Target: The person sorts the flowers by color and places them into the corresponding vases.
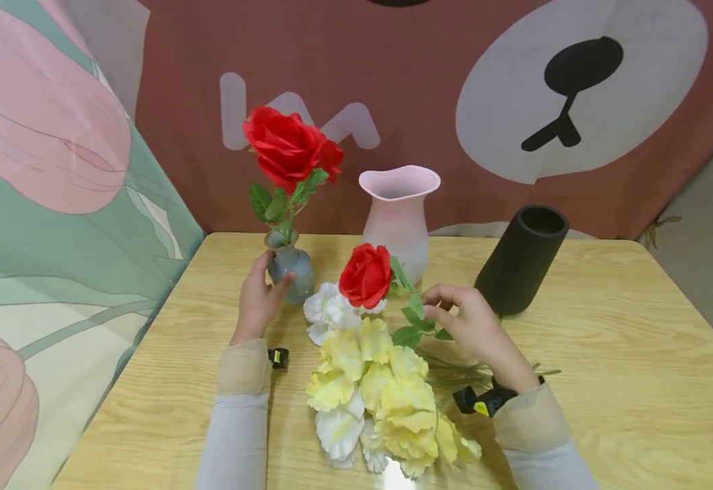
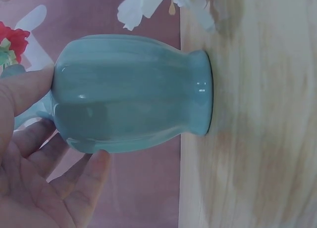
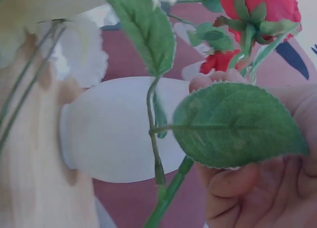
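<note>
Before a brown bear-print backdrop (image 1: pixel 417 68), a wood-grain desk (image 1: pixel 613 381) bears yellow-and-white flowers (image 1: pixel 381 395), a pink vase (image 1: pixel 398 218) and a black vase (image 1: pixel 518 262); the left hand (image 1: pixel 257 301) grips a standing blue-grey vase (image 1: pixel 301 269) of red roses (image 1: pixel 287 144), the right hand (image 1: pixel 468 320) pinches a single red rose (image 1: pixel 365 275), partly hiding the pink vase.

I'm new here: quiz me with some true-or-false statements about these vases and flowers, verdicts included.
1. The left hand touches the blue vase. True.
2. Red roses stand in it. True.
3. Yellow flowers lie on the table. True.
4. The right hand holds a yellow one. False: it holds a red rose.
5. The blue vase is the biggest vase. False: it looks the smallest.
6. The black vase stands between the other two. False: the pink vase does.
</note>
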`<state>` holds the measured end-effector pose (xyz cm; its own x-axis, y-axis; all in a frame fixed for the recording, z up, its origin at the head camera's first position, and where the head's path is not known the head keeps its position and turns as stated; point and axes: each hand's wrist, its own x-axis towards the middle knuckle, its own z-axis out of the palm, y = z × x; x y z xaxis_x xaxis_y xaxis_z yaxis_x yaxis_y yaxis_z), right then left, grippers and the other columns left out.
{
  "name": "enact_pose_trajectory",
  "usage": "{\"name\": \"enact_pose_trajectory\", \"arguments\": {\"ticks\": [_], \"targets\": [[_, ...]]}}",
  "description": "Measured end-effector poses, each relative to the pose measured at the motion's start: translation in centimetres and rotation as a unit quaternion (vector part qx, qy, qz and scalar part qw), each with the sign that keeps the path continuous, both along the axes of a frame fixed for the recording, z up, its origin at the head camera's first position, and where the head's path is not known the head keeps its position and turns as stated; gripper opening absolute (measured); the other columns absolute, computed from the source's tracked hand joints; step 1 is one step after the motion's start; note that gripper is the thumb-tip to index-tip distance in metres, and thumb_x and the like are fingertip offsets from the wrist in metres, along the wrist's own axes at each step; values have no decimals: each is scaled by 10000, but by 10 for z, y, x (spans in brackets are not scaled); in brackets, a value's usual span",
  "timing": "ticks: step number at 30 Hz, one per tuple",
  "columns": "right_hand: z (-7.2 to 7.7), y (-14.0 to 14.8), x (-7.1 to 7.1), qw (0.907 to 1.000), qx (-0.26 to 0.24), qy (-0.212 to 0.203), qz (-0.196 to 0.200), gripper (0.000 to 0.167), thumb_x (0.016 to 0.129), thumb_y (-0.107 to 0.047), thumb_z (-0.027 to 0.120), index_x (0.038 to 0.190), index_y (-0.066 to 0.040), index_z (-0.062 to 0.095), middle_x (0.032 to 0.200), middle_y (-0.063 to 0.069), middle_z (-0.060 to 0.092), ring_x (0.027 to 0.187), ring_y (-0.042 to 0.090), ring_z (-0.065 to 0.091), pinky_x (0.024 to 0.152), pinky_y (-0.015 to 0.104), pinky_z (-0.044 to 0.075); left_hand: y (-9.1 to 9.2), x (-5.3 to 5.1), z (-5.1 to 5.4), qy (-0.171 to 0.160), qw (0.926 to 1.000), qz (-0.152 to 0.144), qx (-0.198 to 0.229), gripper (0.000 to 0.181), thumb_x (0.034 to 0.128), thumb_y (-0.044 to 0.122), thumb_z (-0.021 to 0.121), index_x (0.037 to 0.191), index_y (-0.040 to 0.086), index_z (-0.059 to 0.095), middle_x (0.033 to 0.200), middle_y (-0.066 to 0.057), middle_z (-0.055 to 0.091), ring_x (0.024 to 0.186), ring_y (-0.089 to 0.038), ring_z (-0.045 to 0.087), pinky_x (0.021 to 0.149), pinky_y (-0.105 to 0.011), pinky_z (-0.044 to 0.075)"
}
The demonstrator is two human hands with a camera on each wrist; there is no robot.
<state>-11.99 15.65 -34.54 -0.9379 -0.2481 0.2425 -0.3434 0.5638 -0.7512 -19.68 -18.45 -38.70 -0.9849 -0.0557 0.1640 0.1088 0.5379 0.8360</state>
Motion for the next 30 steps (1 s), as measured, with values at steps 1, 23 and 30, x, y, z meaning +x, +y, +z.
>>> {"name": "enact_pose_trajectory", "arguments": {"ticks": [1, 23, 30], "targets": [[3, 0, 1, 9999, -58, 84, -34, 74, 921, 4, 662, 948, -34, 720, 820, 72, 702, 714, 117, 565, 570, 260, 490, 0, -1, 0, 11, 10000, 5, 3, 646, 988, 203, 625, 1540, 51, 327, 1592, -194, 325, 1465, -414, 309, 1074, -624, 414], [55, -34, 5, 9714, -2216, 849, -51, 205, 941, -8, 639, 1140, 35, 667, 983, -182, 670, 901, 114, 567, 671, 203, 484, 2, 4, -2, -145, 9999, 68, -47, 660, 991, 226, 623, 1551, 69, 311, 1598, -180, 319, 1471, -399, 305, 1085, -605, 415], [62, -50, -4, 9468, -2955, 1095, 650, 151, 935, 88, 580, 1086, 84, 592, 903, 61, 663, 868, 223, 630, 771, 279, 552, 1, 2, -2, -164, 9999, 21, 9, 656, 994, 224, 618, 1557, 90, 308, 1609, -161, 308, 1480, -389, 292, 1094, -604, 407]]}}
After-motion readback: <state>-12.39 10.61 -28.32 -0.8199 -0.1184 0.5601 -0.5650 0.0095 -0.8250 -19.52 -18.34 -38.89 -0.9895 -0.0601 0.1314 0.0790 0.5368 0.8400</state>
